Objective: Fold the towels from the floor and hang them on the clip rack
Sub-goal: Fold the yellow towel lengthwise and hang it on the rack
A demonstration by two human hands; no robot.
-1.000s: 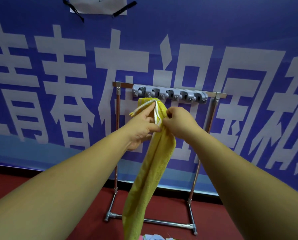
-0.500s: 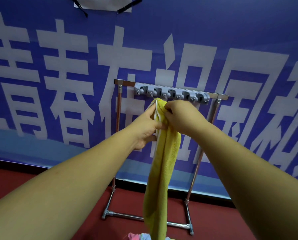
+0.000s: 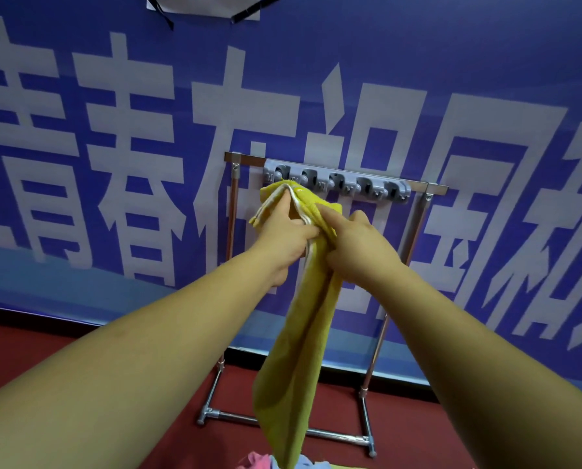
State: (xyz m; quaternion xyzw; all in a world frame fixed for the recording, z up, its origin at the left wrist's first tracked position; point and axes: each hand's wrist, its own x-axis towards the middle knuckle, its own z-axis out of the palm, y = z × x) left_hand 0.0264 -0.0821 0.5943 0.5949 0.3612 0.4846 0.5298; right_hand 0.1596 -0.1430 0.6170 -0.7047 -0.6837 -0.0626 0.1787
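A yellow towel (image 3: pixel 296 360) with a white hem hangs folded lengthwise from both my hands. My left hand (image 3: pixel 284 236) grips its top from the left, the forefinger stretched up along the hem. My right hand (image 3: pixel 357 247) grips the bunched top from the right. The towel's upper fold sits just below the leftmost clips of the grey clip rack (image 3: pixel 337 181), which is fixed to the top bar of a metal stand (image 3: pixel 414 245). Whether the towel touches a clip I cannot tell. All the clips that show hold nothing.
Behind the stand hangs a blue banner (image 3: pixel 113 130) with large white characters. The floor (image 3: pixel 418 434) is dark red. Pink and light blue towels (image 3: pixel 266 461) lie at the bottom edge, below the hanging towel.
Both hands have lifted the towel's top up and to the left, closer to the leftmost clips. The upper fold has spread out wider again.
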